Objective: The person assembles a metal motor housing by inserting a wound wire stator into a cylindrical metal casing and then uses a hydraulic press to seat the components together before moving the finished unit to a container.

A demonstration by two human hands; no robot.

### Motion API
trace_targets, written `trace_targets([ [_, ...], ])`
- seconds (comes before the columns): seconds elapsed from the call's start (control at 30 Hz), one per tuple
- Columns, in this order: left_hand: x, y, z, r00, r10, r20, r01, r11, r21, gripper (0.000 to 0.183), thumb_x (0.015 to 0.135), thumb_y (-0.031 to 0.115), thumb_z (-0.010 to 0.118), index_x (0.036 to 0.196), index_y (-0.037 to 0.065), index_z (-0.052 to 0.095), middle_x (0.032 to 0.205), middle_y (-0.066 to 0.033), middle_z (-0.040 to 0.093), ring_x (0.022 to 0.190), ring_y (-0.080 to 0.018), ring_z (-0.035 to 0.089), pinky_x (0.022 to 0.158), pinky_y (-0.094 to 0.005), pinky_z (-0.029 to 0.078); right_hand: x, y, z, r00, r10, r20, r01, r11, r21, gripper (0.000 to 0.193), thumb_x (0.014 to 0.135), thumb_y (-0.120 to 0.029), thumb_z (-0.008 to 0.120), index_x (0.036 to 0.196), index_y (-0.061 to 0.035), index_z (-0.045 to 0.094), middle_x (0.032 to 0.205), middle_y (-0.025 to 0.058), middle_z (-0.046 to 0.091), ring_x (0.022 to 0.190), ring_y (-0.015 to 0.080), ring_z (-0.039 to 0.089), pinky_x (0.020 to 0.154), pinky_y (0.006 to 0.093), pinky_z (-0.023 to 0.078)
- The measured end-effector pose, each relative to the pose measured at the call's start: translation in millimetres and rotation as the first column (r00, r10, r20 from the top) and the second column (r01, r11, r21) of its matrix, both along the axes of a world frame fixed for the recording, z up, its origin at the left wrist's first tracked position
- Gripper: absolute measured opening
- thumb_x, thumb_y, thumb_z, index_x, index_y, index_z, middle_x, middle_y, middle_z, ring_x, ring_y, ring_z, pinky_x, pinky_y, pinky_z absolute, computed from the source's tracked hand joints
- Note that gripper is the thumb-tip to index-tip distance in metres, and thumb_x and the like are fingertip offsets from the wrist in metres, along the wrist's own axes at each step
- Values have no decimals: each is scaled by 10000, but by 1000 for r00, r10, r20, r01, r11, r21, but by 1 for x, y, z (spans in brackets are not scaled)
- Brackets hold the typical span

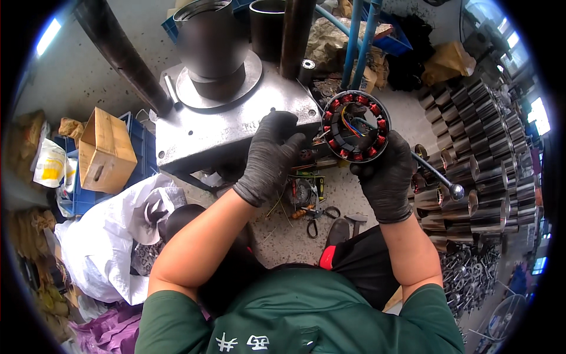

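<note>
My right hand (386, 171), in a black glove, grips a round motor stator (355, 125) with red copper windings around its ring and coloured wires in the middle. It holds the ring from below, beside the right edge of a grey metal press table (224, 127). My left hand (271, 153), also in a black glove, rests with spread fingers on the front edge of that table, just left of the stator. A dark steel cylinder (212, 47) stands on a round plate on the table.
A lever with a ball knob (439, 177) sticks out at right. Rows of shiny metal cylinders (483, 165) fill the right side. Scissors and small tools (315, 212) lie on the floor. A cardboard box (106, 150), blue crates and white sacks (100, 242) sit left.
</note>
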State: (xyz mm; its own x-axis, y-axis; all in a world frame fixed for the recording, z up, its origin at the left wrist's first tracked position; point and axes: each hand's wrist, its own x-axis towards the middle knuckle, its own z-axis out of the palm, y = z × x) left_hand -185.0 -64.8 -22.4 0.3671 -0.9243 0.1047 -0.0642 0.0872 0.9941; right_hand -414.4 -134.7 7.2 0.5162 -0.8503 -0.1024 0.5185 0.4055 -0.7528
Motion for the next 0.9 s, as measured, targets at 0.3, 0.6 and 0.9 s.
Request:
trace_targets([
  [0.3, -30, 10, 19, 697, 167, 698, 179, 901, -395, 341, 709, 166, 914, 946, 64, 690, 958, -133, 644, 829, -309, 678, 702, -414, 578, 15, 11, 2, 1000, -18, -12, 19, 998, 68, 354, 977, -441, 617, 1099, -112, 663, 981, 30, 712, 857, 187, 692, 683, 337, 572],
  [0.6, -39, 6, -3, 910, 36, 414, 63, 973, -223, 188, 841, 57, 751, 1010, 30, 673, 968, -147, 656, 899, -312, 657, 758, -424, 551, 18, 16, -4, 999, -37, -33, 35, 998, -44, 301, 987, -403, 609, 1092, -131, 681, 954, 28, 734, 800, 170, 679, 655, 350, 559],
  [0.9, 9, 0, 4, 982, -74, -176, 83, 996, 42, 231, 961, 42, 641, 1185, -7, 617, 987, -117, 689, 905, -169, 662, 838, -321, 576, 9, 8, 9, 998, -58, -3, 58, 984, 171, 335, 950, -473, 583, 1000, -169, 713, 857, -6, 718, 540, 131, 517, 566, 305, 480],
])
